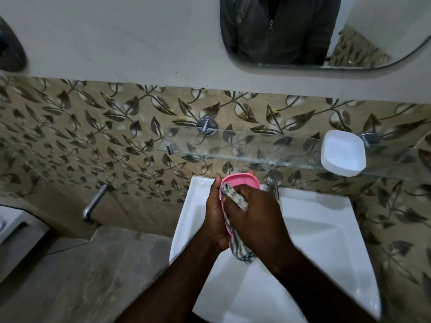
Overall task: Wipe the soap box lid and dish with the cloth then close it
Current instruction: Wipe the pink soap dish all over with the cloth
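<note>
Over the white sink, my left hand (pixel 215 215) grips the pink soap box lid (pixel 242 180) by its left edge, holding it tilted. My right hand (pixel 254 213) holds a grey striped cloth (pixel 235 198) bunched against the inside of the lid; the cloth's loose end (pixel 241 250) hangs down below both hands. Much of the lid is hidden behind my hands. The white soap dish (pixel 342 155) sits apart on the right end of the glass shelf (pixel 245 145), open side up.
A white sink (pixel 314 229) lies below my hands, with a chrome tap (pixel 274 184) on the wall just right of the lid. Another chrome tap (pixel 96 201) sticks out at the left. A mirror (pixel 326 31) hangs above the leaf-patterned tiles.
</note>
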`<state>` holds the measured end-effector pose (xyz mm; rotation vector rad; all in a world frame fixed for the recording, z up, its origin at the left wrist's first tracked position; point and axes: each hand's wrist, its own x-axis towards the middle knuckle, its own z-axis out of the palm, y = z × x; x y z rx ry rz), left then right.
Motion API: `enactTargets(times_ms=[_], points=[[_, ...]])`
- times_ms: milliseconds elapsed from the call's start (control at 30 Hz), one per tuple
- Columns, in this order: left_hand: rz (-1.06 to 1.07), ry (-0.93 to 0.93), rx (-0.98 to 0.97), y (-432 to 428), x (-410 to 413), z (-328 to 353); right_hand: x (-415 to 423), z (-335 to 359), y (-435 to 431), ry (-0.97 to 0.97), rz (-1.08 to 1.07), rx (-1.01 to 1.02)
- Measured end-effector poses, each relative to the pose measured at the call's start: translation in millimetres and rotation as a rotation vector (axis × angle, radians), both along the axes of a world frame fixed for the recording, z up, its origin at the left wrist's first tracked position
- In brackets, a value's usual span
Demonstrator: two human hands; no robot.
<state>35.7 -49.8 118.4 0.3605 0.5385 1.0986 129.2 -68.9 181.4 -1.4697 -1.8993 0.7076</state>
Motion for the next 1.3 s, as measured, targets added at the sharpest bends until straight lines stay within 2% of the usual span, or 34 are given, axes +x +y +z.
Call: enactTargets(times_ms=[200, 300, 400, 500, 567, 667, 767, 867, 967, 1033, 1133, 1200, 1233, 1300], points=[[0.098, -0.017, -0.113, -4.4, -9.3, -4.8, 12.8, -3.7, -6.1, -0.045, 0.173, -0.170], [0.118, -0.027, -0.094, -4.5, -8.7, 4.0, 14.9, 8.6, 2.6, 0.151, 0.122, -0.187], [0.140, -0.007, -0.052, 3.0, -4.1, 16.4, 10.1, 23.1, 13.9, 0.357, -0.007, -0.090], [0.116, 0.019, -0.023, 7.9, -5.2, 19.3, 7.4, 23.9, 12.1, 0.233, 0.052, 0.000], [0.121, 0.022, -0.023, 8.7, -10.4, 17.2, 10.6, 18.7, 6.2, 0.095, 0.161, -0.052], [0.129, 0.012, -0.040, 5.5, -13.7, 13.8, 19.5, 13.1, 1.9, 0.018, 0.279, -0.167], [0.132, 0.027, -0.063, 1.9, -7.7, 15.6, 16.9, 17.7, 9.0, 0.128, 0.189, -0.142], [0.139, 0.051, 0.001, 3.0, 2.4, 21.3, 6.3, 26.6, 16.2, 0.291, 0.027, 0.019], [0.116, 0.030, 0.024, 4.8, -0.5, 20.0, 4.4, 28.7, 9.9, 0.187, 0.076, 0.044], [0.113, 0.059, 0.036, 6.5, -7.5, 20.1, 10.2, 25.1, 4.6, 0.067, 0.166, -0.032], [0.111, 0.125, 0.046, 8.6, -10.4, 23.2, 21.3, 20.2, 3.5, 0.001, 0.260, -0.147], [0.101, 0.108, 0.019, 9.4, -9.1, 23.8, 25.2, 20.3, 5.2, -0.052, 0.305, -0.143], [0.088, 0.069, -0.006, 9.4, -9.8, 22.2, 26.2, 23.5, 5.5, -0.045, 0.303, -0.132], [0.057, -0.005, -0.022, 9.1, -15.0, 20.4, 30.6, 30.6, 6.7, 0.166, 0.201, -0.155]])
